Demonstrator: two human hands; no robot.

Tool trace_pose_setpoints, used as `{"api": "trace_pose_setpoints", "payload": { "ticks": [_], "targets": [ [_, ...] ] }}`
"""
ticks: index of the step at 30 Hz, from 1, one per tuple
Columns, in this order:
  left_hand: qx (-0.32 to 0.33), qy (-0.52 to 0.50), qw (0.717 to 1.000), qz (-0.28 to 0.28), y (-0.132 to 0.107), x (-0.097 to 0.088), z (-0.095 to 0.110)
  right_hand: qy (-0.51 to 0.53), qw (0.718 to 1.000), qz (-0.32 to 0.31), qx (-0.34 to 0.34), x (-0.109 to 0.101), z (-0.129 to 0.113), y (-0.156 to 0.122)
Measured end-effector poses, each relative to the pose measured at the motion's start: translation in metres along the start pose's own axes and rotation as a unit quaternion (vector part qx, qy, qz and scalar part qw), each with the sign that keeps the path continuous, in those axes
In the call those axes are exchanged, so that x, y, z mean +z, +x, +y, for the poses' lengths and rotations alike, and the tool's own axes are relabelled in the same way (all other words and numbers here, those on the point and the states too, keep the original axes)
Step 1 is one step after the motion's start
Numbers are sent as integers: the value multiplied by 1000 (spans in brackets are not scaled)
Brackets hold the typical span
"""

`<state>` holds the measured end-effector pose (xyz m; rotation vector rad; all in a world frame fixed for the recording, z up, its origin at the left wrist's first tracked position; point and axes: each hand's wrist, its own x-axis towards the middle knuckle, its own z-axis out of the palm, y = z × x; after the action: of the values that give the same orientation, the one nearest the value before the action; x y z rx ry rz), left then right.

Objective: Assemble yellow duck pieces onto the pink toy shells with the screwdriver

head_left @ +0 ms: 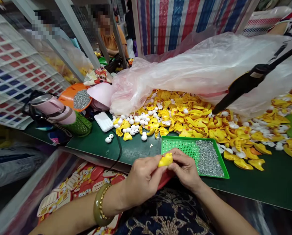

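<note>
Between the fingertips of both hands is a small yellow plastic toy part (165, 160), held just over the near edge of the table. My left hand (143, 176), with a bangle on its wrist, pinches it from the left. My right hand (186, 168) grips its right end between thumb and fingers. Right behind the hands lies a green perforated tray (179, 147) whose right half holds many small metal screws (209, 160). Beyond it spreads a heap of yellow plastic shell pieces (192, 120), mixed with white eyeball parts (136, 122).
A black electric screwdriver (244, 81) hangs at the right above the heap. Clear plastic sheeting (185, 65) covers the back. On the left are a pink bottle (53, 109), an orange bowl (71, 94) of metal bits and a white phone-like device (104, 121). Two people sit behind the bars.
</note>
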<state>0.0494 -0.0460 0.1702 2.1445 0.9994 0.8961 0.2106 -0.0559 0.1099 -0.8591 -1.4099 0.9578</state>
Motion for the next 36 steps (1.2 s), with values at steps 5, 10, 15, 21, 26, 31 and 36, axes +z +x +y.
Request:
{"api": "trace_pose_setpoints", "payload": {
  "ticks": [5,10,15,21,26,31,36],
  "targets": [
    [-242,-167,947,-132,-2,-32,-17,-33,996,-80,9,9,10,9],
    [-347,-171,914,-122,-20,-64,-34,-244,957,-119,104,30,41,64],
    [-294,-86,948,-84,-22,-74,-31,-394,884,-217,128,68,74,104],
    [-95,98,988,-76,-13,-63,-29,-351,920,-55,169,15,85,149],
    [109,180,977,-38,1,-42,-31,-175,960,66,210,-25,48,123],
    [253,236,937,-55,23,-24,-17,252,927,77,268,-24,7,47],
    [334,298,893,-47,37,-5,-1,217,943,59,245,-44,-19,12]
  ]
}}
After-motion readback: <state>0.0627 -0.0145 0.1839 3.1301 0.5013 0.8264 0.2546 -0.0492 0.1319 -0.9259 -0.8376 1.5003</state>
